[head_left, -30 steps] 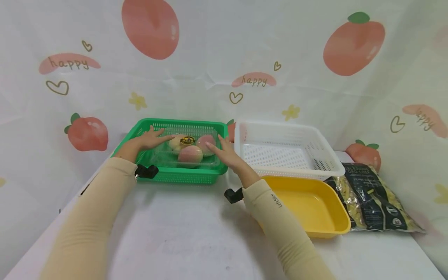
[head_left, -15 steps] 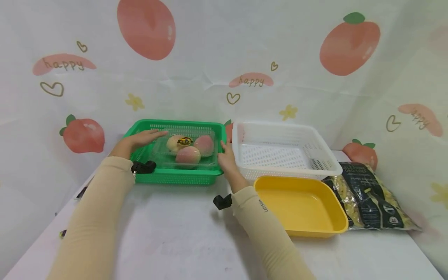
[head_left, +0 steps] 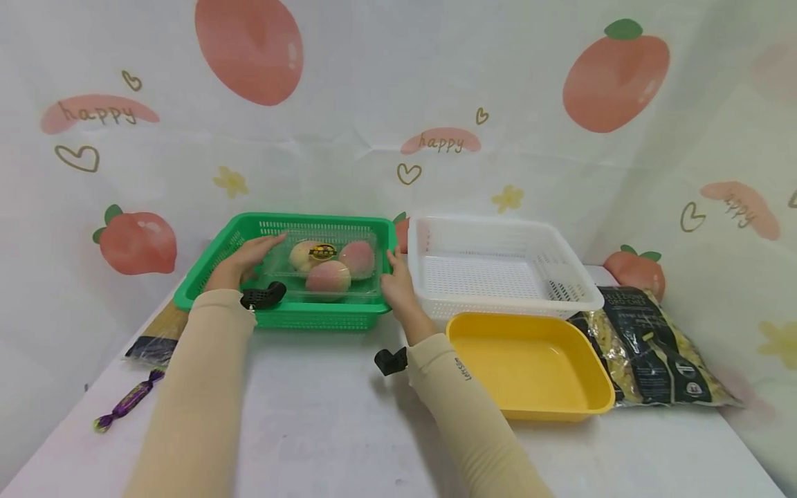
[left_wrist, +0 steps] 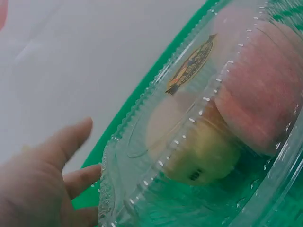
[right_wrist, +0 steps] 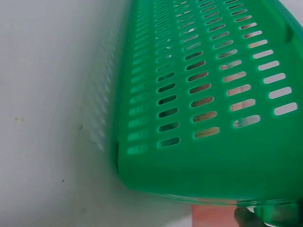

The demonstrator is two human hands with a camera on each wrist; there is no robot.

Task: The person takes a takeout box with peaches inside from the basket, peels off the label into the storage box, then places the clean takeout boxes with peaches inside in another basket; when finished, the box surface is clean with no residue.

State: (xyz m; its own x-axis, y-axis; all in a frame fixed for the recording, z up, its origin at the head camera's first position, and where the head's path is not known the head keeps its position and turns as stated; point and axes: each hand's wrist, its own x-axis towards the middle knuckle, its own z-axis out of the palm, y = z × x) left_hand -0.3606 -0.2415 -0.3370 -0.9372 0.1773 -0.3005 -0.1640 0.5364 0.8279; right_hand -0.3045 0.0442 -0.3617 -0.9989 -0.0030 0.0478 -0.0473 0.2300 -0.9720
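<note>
A green basket (head_left: 212, 273) stands at the back left of the table and holds a clear lidded box (head_left: 324, 266) with three peaches and a round sticker. My left hand (head_left: 239, 261) lies with straight fingers against the box's left edge (left_wrist: 113, 156). The fingers (left_wrist: 80, 175) touch the box's ribbed rim. My right hand (head_left: 397, 280) is at the basket's right rim, thumb up on it. In the right wrist view one fingertip (right_wrist: 246, 217) meets a clear edge under the basket's wall (right_wrist: 203, 118). The other fingers are hidden.
A white basket (head_left: 498, 228) stands right of the green one, with a yellow tray (head_left: 529, 363) in front of it. A dark bag of pasta (head_left: 654, 346) lies at the far right. A brush (head_left: 156, 339) and a purple wrapped sweet (head_left: 124, 402) lie at the left edge.
My right hand has moved from above the box down to the basket's right rim. The left hand has stayed at the box's left edge. The view has shifted, so brush and sweet now show.
</note>
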